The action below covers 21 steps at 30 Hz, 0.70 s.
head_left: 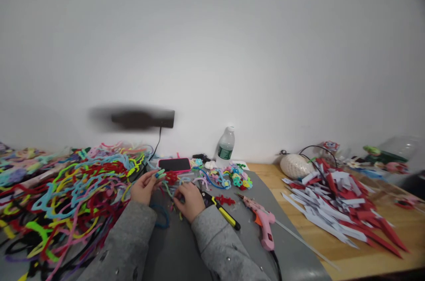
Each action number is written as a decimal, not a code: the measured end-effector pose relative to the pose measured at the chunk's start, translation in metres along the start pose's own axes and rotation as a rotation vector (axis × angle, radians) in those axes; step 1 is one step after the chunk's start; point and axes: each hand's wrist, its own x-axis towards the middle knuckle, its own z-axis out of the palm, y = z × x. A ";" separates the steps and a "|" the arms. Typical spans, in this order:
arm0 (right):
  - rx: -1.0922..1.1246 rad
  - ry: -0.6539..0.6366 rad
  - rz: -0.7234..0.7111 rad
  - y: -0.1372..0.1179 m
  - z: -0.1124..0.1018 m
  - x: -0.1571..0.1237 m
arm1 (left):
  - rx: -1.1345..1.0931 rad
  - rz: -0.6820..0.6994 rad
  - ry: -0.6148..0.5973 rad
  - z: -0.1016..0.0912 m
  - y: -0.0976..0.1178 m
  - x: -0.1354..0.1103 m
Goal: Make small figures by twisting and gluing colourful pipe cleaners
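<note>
My left hand (143,189) pinches a light green pipe cleaner (160,174) between thumb and fingertips; a bit of blue shows at the grip. A pale green strand (167,189) runs down from there toward my right hand (191,200), whose fingers are closed at its lower end. Just past the fingers lies a red fuzzy piece (171,177). Beside the right wrist rest yellow-and-black pliers (227,217) and a small red piece (226,200). A blue pipe cleaner loop (162,218) lies on the grey mat (179,252) between my forearms.
Tangled pipe cleaners (83,197) heap up on the left. Behind my hands are a pink-rimmed phone (175,165), a water bottle (226,148) and colourful fuzzy flowers (241,177). A pink glue gun (264,221) lies right, near red and white paper strips (341,203).
</note>
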 end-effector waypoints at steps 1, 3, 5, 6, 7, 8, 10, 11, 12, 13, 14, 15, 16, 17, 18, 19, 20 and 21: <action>-0.014 -0.013 -0.006 0.000 0.000 0.000 | -0.009 0.016 0.016 0.000 0.000 0.000; -0.023 -0.032 -0.006 0.002 0.002 0.000 | -0.018 0.024 0.027 0.001 0.000 -0.001; -0.005 -0.048 -0.001 0.004 0.003 0.000 | -0.023 -0.003 0.005 0.003 0.000 -0.002; 0.011 -0.052 0.001 0.005 0.003 0.000 | -0.028 -0.022 -0.008 0.003 0.001 -0.003; 0.029 -0.055 0.003 0.005 0.003 0.000 | -0.034 -0.037 -0.013 0.004 0.001 -0.003; 0.046 -0.056 0.004 0.005 0.003 0.000 | -0.042 -0.046 -0.010 0.004 0.002 -0.004; 0.074 -0.060 0.005 0.004 0.002 0.000 | -0.056 -0.052 0.000 0.006 0.003 -0.005; 0.081 -0.063 0.002 0.003 0.001 0.000 | -0.063 -0.050 0.002 0.006 0.004 -0.006; 0.083 -0.068 -0.005 0.002 0.001 0.000 | -0.071 -0.047 0.002 0.007 0.004 -0.006; 0.082 -0.073 -0.013 0.002 0.000 0.000 | -0.082 -0.043 0.005 0.007 0.005 -0.007; 0.079 -0.077 -0.022 0.001 0.000 0.000 | -0.096 -0.039 0.012 0.008 0.006 -0.008; 0.075 -0.081 -0.029 0.001 0.000 0.000 | -0.114 -0.038 0.023 0.010 0.007 -0.008; 0.073 -0.082 -0.034 0.001 0.001 -0.001 | -0.134 -0.043 0.039 0.011 0.008 -0.009; 0.075 -0.080 -0.037 0.001 0.002 -0.001 | -0.156 -0.056 0.055 0.013 0.009 -0.010; 0.084 -0.074 -0.038 0.002 0.003 -0.001 | -0.183 -0.079 0.072 0.014 0.011 -0.011; 0.103 -0.063 -0.035 0.003 0.004 -0.001 | -0.211 -0.107 0.088 0.016 0.012 -0.011; 0.138 -0.051 -0.028 0.004 0.006 -0.001 | -0.237 -0.137 0.103 0.018 0.014 -0.012; 0.191 -0.036 -0.015 0.005 0.007 0.000 | -0.264 -0.172 0.118 0.020 0.016 -0.012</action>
